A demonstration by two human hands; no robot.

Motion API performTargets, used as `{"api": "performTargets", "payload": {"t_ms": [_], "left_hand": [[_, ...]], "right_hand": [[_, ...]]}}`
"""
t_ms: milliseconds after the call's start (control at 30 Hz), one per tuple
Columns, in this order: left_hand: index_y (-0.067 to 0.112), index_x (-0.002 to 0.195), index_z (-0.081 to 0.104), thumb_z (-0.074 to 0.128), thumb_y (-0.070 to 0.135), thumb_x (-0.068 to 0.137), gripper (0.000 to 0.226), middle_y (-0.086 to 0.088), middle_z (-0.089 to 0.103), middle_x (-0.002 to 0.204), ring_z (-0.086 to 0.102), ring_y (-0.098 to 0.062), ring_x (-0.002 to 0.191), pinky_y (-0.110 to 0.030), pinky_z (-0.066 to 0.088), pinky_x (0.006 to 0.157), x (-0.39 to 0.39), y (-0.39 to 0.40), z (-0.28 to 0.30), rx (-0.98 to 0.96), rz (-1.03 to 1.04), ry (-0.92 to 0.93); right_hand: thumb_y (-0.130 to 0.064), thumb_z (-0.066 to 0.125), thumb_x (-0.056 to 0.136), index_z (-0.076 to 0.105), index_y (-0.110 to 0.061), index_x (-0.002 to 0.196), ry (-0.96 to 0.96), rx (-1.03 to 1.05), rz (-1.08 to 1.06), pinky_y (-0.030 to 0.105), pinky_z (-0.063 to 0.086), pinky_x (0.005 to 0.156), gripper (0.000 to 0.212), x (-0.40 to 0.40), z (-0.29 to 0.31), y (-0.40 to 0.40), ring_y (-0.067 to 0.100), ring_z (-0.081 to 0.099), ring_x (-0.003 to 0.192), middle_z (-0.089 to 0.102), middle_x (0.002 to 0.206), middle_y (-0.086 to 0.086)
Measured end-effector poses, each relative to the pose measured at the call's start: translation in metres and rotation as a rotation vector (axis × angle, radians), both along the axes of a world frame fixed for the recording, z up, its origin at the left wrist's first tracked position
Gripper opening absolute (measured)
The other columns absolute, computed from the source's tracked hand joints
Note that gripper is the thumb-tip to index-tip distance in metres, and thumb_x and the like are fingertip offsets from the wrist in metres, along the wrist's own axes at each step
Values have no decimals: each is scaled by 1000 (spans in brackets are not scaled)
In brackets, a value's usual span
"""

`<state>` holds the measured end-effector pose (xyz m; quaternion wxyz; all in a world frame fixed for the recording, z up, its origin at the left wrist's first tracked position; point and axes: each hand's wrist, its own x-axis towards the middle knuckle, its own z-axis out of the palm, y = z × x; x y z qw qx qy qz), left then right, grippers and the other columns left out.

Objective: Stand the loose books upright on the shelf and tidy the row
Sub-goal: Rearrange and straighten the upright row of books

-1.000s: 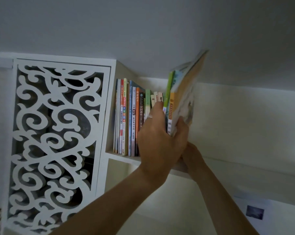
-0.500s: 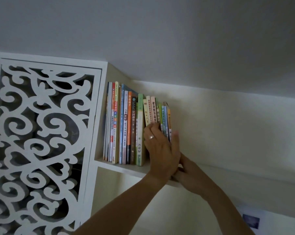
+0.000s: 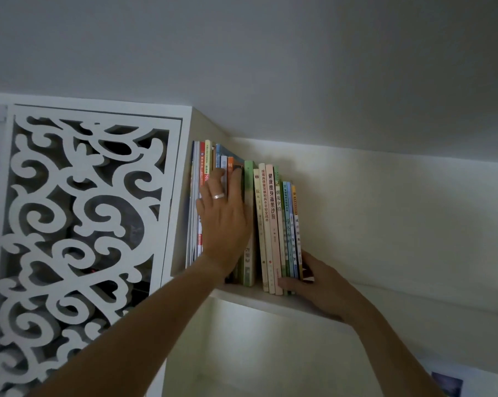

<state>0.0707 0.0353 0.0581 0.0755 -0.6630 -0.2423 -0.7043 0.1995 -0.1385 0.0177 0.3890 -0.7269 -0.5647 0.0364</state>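
A row of thin books [image 3: 266, 224] stands upright on a high cream shelf [image 3: 259, 300], packed against its left wall. My left hand [image 3: 223, 222], wearing a ring, lies flat with fingers spread across the spines of the left books. My right hand [image 3: 318, 282] cups the bottom of the rightmost books, thumb under the spines and fingers behind the last orange-spined book [image 3: 297, 224]. A narrow gap shows between the green book [image 3: 249, 224] and the cream ones to its right.
A white carved scroll panel [image 3: 78, 239] stands left of the shelf. The ceiling [image 3: 270, 67] is close above the books. The shelf continues bare to the right. A picture [image 3: 446, 383] hangs on the wall at lower right.
The tilted books held up a second ago now stand in the row. My left hand has slid left from the right-hand spines onto the left-hand books; my right hand stays at the row's right end.
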Motion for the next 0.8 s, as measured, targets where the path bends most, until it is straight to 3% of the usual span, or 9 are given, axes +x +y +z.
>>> {"api": "performTargets", "payload": {"t_ms": [133,300,400,567,667,800], "left_hand": [[17,161,29,49,39,104,63,-16,29,156,32,-30,132,-47,43,103,-6,9,6,63,167,152],[17,152,46,64,31,100,57,-16,40,153,38,-30,133,-46,42,106,-9,15,5,157,141,147],[14,136,61,74,26,93,46,-16,50,144,41,-29,131,-47,43,103,-5,16,1,171,75,91],[22,152,46,69,43,90,69,-18,36,151,29,-31,134,-51,41,106,-3,12,2,59,74,188],[22,155,39,67,55,85,82,-16,31,152,27,-32,133,-51,40,107,-2,7,7,25,105,236],[15,132,51,76,50,76,71,-17,48,137,43,-32,121,-47,47,99,4,-4,17,9,173,178]], "right_hand": [[-32,70,91,38,-48,128,113,15,84,1,46,69,51,-8,3,-1,-29,55,91,54,116,-31],[-28,70,91,41,-48,112,95,23,79,-1,44,67,41,-10,2,2,-33,52,86,51,110,-34],[-31,71,90,40,-51,112,81,37,83,-2,45,70,43,-9,0,4,-33,52,88,51,109,-35],[-50,75,77,38,-57,124,92,79,78,10,49,94,60,-6,-6,8,-17,57,110,56,121,-35],[-52,76,76,35,-42,139,67,94,57,5,49,85,75,-2,-7,9,-7,57,116,57,124,-30],[-47,74,82,33,-40,140,48,93,36,0,46,76,71,-3,-7,6,-7,56,110,56,122,-28]]}}
